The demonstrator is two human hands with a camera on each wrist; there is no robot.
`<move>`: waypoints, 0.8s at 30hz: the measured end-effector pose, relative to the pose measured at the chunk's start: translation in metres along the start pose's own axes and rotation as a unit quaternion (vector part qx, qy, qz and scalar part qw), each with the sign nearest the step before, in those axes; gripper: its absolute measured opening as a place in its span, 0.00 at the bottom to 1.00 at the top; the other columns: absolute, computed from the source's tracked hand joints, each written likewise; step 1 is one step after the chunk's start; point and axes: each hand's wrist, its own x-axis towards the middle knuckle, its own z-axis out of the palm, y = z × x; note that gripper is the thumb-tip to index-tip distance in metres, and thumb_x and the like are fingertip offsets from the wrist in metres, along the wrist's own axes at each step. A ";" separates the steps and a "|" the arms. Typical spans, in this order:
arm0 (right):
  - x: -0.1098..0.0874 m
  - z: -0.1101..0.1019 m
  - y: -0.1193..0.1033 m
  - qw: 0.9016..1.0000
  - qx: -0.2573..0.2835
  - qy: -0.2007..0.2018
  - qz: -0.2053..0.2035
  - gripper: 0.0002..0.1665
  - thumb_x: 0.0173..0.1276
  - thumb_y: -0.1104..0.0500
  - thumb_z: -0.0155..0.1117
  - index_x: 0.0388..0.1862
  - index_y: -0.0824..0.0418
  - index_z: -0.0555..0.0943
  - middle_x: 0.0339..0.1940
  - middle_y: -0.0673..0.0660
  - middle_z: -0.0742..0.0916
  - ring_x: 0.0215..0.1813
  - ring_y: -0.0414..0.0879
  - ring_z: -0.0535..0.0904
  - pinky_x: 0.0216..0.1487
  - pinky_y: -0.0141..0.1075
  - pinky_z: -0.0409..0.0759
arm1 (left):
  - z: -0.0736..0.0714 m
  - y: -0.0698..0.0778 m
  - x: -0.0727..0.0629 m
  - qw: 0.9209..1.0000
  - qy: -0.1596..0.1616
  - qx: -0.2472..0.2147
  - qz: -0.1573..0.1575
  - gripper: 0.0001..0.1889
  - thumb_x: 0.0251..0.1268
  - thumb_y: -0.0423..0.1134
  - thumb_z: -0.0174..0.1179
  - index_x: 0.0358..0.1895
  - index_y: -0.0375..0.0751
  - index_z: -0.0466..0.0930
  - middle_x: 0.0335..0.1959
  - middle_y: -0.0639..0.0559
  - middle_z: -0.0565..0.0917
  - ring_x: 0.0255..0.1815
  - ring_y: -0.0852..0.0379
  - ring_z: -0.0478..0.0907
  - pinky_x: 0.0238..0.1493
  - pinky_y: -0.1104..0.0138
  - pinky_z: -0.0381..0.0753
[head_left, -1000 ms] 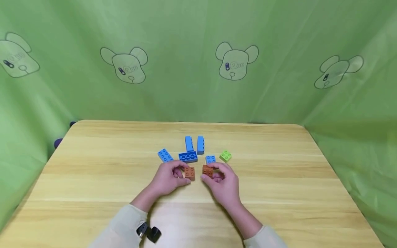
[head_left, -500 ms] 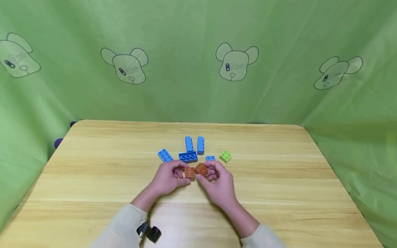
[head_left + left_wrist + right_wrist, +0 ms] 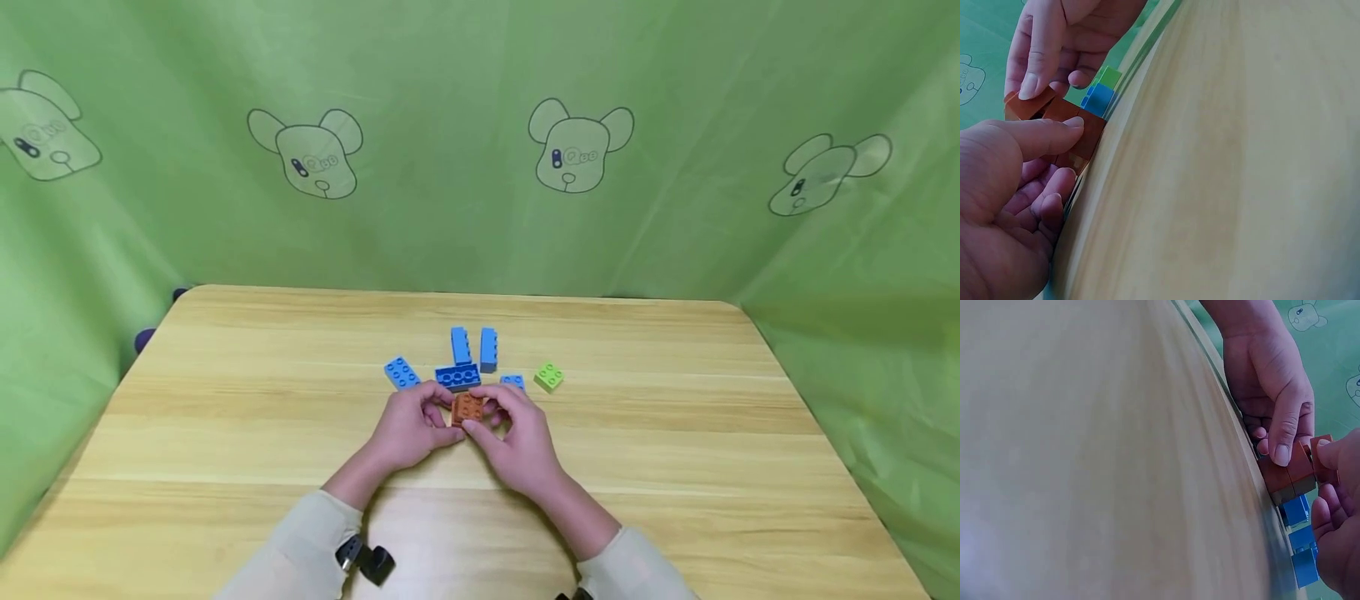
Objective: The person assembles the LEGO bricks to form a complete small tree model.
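In the head view my left hand (image 3: 405,427) and right hand (image 3: 519,440) meet near the middle of the table. The left pinches a stack of orange-brown toy bricks (image 3: 1277,479) between thumb and fingers, close to the tabletop. Between the right hand's thumb and fingers is another orange-brown brick (image 3: 471,406), its studs facing up in the head view. From the left wrist view, this upper brick (image 3: 1027,106) sits tilted over the stack (image 3: 1091,135), with a dark gap between them. It covers most of the stack from above.
Just beyond the hands lie several blue bricks, among them an overturned one (image 3: 458,377), a studded one (image 3: 402,373) at left and two on their sides. A small blue brick (image 3: 513,381) is partly hidden by the right hand. A lime-green brick (image 3: 549,377) lies to its right.
My right hand has moved left with its brick, turned it, and brought it over the stack in my left hand. The left hand has stayed nearly still.
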 end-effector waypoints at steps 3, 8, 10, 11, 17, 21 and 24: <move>0.002 0.000 0.000 1.000 -0.006 -0.007 -0.005 0.22 0.61 0.66 0.75 0.55 0.58 0.83 0.39 0.50 0.81 0.39 0.50 0.78 0.38 0.41 0.82 | 0.000 0.001 0.000 1.000 0.000 0.002 -0.007 0.19 0.47 0.32 0.79 0.43 0.40 0.82 0.25 0.53 0.80 0.25 0.58 0.77 0.24 0.66 0.78; 0.004 0.000 0.000 1.000 -0.008 -0.024 -0.006 0.20 0.63 0.66 0.74 0.54 0.57 0.84 0.39 0.49 0.81 0.39 0.50 0.78 0.37 0.41 0.82 | -0.001 0.003 0.000 1.000 -0.001 0.008 -0.013 0.20 0.47 0.33 0.80 0.44 0.39 0.83 0.25 0.54 0.79 0.25 0.57 0.77 0.24 0.66 0.77; 0.005 0.000 0.001 0.999 -0.011 -0.030 -0.007 0.20 0.64 0.65 0.73 0.54 0.56 0.84 0.39 0.48 0.81 0.39 0.49 0.78 0.36 0.39 0.82 | -0.001 0.003 0.000 1.000 -0.001 0.009 -0.015 0.20 0.47 0.33 0.80 0.44 0.39 0.83 0.24 0.54 0.79 0.25 0.57 0.76 0.24 0.66 0.77; 0.005 0.000 0.002 0.999 -0.013 -0.032 -0.008 0.20 0.64 0.65 0.73 0.54 0.55 0.84 0.40 0.48 0.81 0.39 0.49 0.78 0.36 0.39 0.81 | -0.001 0.003 -0.001 1.000 -0.001 0.010 -0.016 0.19 0.47 0.33 0.80 0.44 0.39 0.83 0.24 0.54 0.79 0.25 0.57 0.76 0.23 0.66 0.77; 0.006 0.002 0.005 0.998 -0.036 -0.045 -0.030 0.20 0.64 0.63 0.73 0.54 0.53 0.84 0.44 0.46 0.83 0.40 0.47 0.78 0.36 0.39 0.80 | -0.002 0.000 -0.002 1.000 -0.003 0.015 -0.023 0.19 0.47 0.34 0.80 0.43 0.40 0.83 0.24 0.54 0.79 0.24 0.57 0.76 0.23 0.67 0.76; 0.007 0.001 0.005 0.997 -0.053 -0.051 -0.036 0.19 0.64 0.63 0.73 0.54 0.53 0.84 0.45 0.46 0.83 0.39 0.46 0.78 0.35 0.39 0.80 | -0.001 0.000 -0.002 1.000 -0.004 0.021 -0.020 0.19 0.48 0.35 0.80 0.43 0.39 0.83 0.24 0.54 0.79 0.24 0.58 0.76 0.23 0.67 0.76; 0.007 0.001 0.008 0.997 -0.052 -0.048 -0.042 0.19 0.65 0.62 0.73 0.54 0.53 0.83 0.45 0.46 0.83 0.38 0.46 0.78 0.34 0.38 0.79 | -0.001 0.000 0.000 0.999 -0.005 0.027 -0.017 0.19 0.49 0.35 0.79 0.44 0.39 0.83 0.24 0.55 0.79 0.25 0.58 0.76 0.24 0.67 0.77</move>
